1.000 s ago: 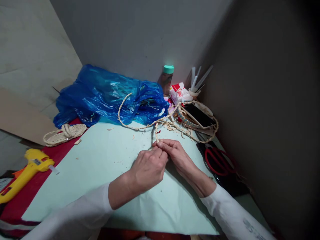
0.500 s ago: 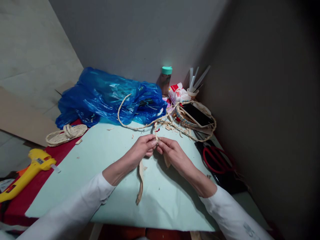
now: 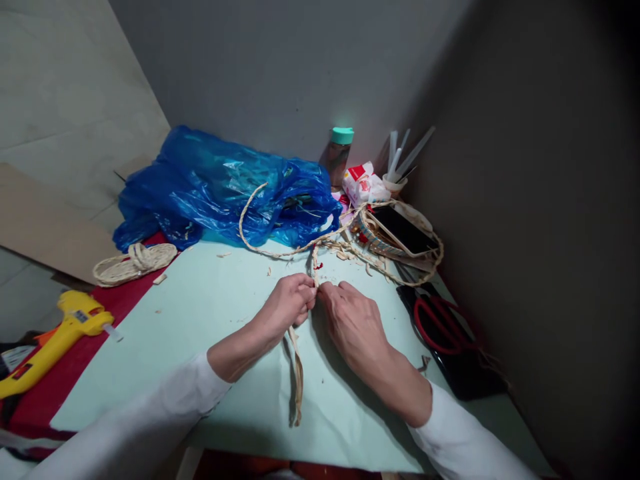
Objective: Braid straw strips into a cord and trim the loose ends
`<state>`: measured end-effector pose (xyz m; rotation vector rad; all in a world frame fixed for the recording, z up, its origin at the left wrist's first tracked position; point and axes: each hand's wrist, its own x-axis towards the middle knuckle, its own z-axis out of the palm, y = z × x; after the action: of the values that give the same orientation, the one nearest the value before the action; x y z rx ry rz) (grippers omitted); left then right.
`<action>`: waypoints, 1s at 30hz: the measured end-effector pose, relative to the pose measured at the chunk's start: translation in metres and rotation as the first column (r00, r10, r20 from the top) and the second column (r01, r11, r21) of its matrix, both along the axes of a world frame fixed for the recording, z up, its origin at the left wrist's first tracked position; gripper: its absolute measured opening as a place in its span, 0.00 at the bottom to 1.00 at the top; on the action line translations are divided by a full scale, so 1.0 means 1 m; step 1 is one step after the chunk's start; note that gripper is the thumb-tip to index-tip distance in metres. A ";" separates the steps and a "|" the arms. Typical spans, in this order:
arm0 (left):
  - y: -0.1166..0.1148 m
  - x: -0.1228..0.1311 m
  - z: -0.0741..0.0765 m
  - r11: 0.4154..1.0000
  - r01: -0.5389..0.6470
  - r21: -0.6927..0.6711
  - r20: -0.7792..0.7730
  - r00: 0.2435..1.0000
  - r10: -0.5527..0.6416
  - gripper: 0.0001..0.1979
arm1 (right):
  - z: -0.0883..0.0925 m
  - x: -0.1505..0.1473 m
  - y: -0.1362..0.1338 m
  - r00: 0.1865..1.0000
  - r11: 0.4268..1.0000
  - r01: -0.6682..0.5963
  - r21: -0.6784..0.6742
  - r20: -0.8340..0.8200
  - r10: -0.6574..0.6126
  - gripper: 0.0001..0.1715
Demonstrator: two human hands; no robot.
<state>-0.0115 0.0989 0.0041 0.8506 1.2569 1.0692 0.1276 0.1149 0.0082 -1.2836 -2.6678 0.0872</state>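
A pale braided cord (image 3: 270,255) curves across the back of the table, and its working end comes down between my hands. My left hand (image 3: 293,300) is closed, pinching the braid near its end. Loose dried-fibre strands (image 3: 299,380) hang below it over the tabletop. Close beside it, my right hand (image 3: 353,317) is closed with the knuckles up, its fingertips at the same braid end. What lies inside the right fingers is mostly hidden. A small red bit (image 3: 318,266) shows on the braid just above the fingers.
A blue plastic bag (image 3: 215,183) lies at the back. At left are a woven slipper (image 3: 135,262) and a yellow glue gun (image 3: 63,340). At right, red-handled scissors (image 3: 440,327) lie near a basket holding a phone (image 3: 403,230). A green-capped bottle (image 3: 340,157) stands behind.
My right hand has turned over so that its knuckles face up. The loose strands under my left hand have swung to the right. The view has shifted slightly.
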 end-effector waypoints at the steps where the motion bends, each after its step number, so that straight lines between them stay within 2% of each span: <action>1: 0.000 -0.001 -0.001 1.000 -0.001 0.008 -0.034 0.999 0.001 0.05 | 0.001 0.002 0.000 1.000 1.000 -0.008 0.016 0.003 0.008 0.11; 6: 0.000 -0.003 -0.006 0.996 -0.018 0.082 -0.199 0.980 0.034 0.08 | 0.008 0.010 0.002 1.000 0.999 -0.015 0.047 -0.001 0.015 0.10; 10: -0.001 -0.001 -0.010 0.989 -0.043 0.139 -0.267 0.960 0.080 0.06 | 0.009 0.013 -0.001 0.998 0.993 0.000 0.114 -0.064 0.007 0.10; 12: 0.000 -0.001 -0.012 0.987 -0.055 0.152 -0.270 0.958 0.096 0.05 | 0.008 0.012 -0.004 0.991 0.980 -0.060 0.192 -0.102 0.081 0.09; 15: 0.000 0.000 -0.013 0.985 -0.070 0.156 -0.244 0.964 0.107 0.04 | 0.007 0.009 -0.010 0.965 0.927 -0.190 0.323 -0.113 0.237 0.08; 19: -0.002 -0.001 -0.009 0.991 -0.075 0.111 -0.165 0.982 0.093 0.06 | 0.000 0.005 -0.013 0.931 0.866 -0.308 0.394 -0.061 0.360 0.12; 22: -0.005 -0.002 -0.006 0.997 -0.051 0.058 -0.093 0.994 0.057 0.09 | -0.006 0.003 -0.012 0.913 0.853 -0.379 0.358 -0.007 0.408 0.11; 26: -0.008 -0.003 -0.003 0.998 -0.055 0.023 0.072 0.996 0.053 0.10 | -0.004 0.005 -0.009 0.918 0.902 -0.379 0.208 -0.036 0.394 0.09; 28: -0.008 -0.003 -0.001 0.996 -0.080 0.044 0.109 0.991 0.075 0.08 | 0.004 0.009 -0.006 0.929 0.944 -0.311 0.107 -0.177 0.326 0.09; 30: -0.008 -0.004 0.001 0.993 -0.094 0.072 0.109 0.990 0.086 0.07 | 0.013 0.013 0.000 0.904 0.987 -0.163 0.009 -0.398 0.153 0.12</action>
<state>-0.0153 0.0911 0.0048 0.7911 1.1805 1.2263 0.1410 0.1151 0.0208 -0.9303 -2.4127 0.3641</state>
